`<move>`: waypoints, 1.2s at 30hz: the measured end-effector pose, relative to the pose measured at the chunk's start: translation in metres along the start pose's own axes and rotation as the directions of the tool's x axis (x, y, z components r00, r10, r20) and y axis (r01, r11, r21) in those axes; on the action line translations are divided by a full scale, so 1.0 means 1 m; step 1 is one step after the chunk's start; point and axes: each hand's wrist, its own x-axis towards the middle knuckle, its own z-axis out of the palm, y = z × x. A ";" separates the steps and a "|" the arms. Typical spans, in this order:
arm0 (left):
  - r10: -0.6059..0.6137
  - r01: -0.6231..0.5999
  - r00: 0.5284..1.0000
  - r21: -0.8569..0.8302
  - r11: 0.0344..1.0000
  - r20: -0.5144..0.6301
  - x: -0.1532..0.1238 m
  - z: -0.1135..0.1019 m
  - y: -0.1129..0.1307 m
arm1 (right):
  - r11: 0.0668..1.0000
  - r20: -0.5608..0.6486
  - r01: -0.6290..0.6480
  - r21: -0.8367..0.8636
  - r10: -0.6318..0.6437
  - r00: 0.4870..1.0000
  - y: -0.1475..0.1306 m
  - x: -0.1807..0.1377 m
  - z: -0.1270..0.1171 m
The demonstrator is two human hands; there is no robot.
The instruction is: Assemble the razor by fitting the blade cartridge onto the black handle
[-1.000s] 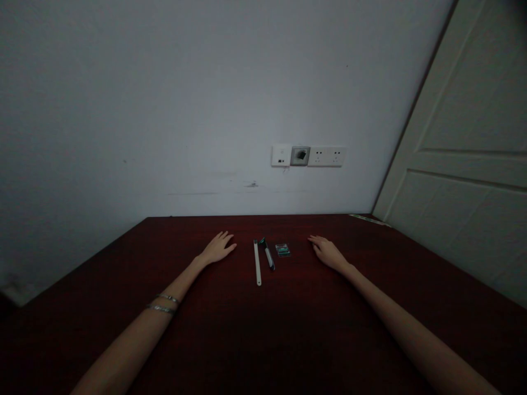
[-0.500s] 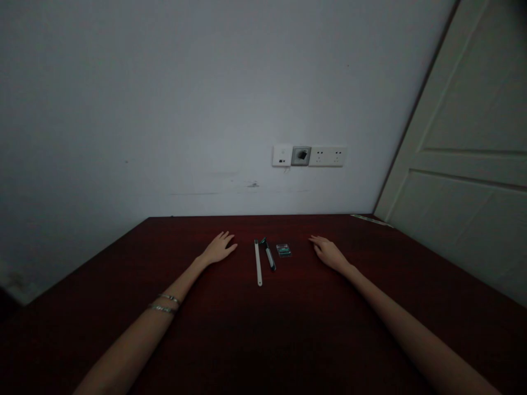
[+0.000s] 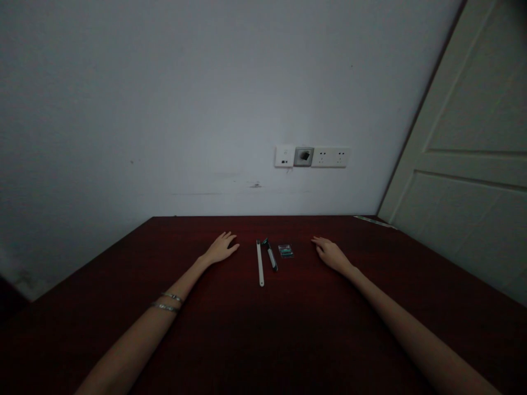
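Pretty much nothing has moved since a second ago. Both hands are parked right where they were, and only the view has drifted a touch.

Using the razor [image 3: 270,255] as my reference:
- The plain white wall [image 3: 164,109] is behind it.
- The pale door [image 3: 465,181] is off to its right.
- The dark red bench [image 3: 263,340] is under it.
- The left hand [image 3: 222,249] lies flat, palm down and fingers spread, well left of the razor and holding nothing.
- The right hand [image 3: 329,253] is the same deal well to the razor's right, open and empty on the bench.
- The socket strip [image 3: 312,157] is on the wall above the razor, slightly right.
- 2 bracelets [image 3: 168,303] sit on the left forearm, nearer me than the razor.
- The white stick [image 3: 260,263] lies close alongside the razor's left, and I can't tell if they touch.
- The small pack [image 3: 285,250] with teal bits sits just right of the razor, apart from it.
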 end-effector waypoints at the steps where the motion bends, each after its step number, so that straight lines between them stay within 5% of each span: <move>1: 0.001 -0.001 1.000 -0.007 1.000 -0.002 0.000 0.000 0.000 | 1.000 0.002 0.000 -0.007 0.000 1.000 0.000 0.000 0.000; 7: 0.017 -0.019 0.999 -0.062 0.998 -0.029 0.002 0.002 -0.001 | 1.000 0.019 -0.006 -0.018 0.006 1.000 -0.004 -0.001 -0.004; 17: -0.041 -0.026 0.951 -0.212 0.977 -0.307 0.009 -0.031 0.026 | 0.995 0.023 -0.102 -0.023 0.102 0.995 -0.021 -0.002 -0.023; 21: -0.023 -0.076 0.943 -0.283 0.956 -0.331 0.009 -0.042 0.044 | 0.978 -0.025 -0.209 0.007 0.209 0.978 -0.062 0.003 -0.049; 28: 0.014 -0.143 0.936 -0.344 0.928 -0.352 0.010 -0.045 0.055 | 0.990 0.251 -0.142 -0.009 0.140 0.958 -0.158 0.013 -0.059; 36: -0.010 -0.137 0.933 -0.382 0.914 -0.360 0.009 -0.049 0.058 | 0.990 0.317 -0.109 -0.095 0.134 0.939 -0.188 0.023 -0.040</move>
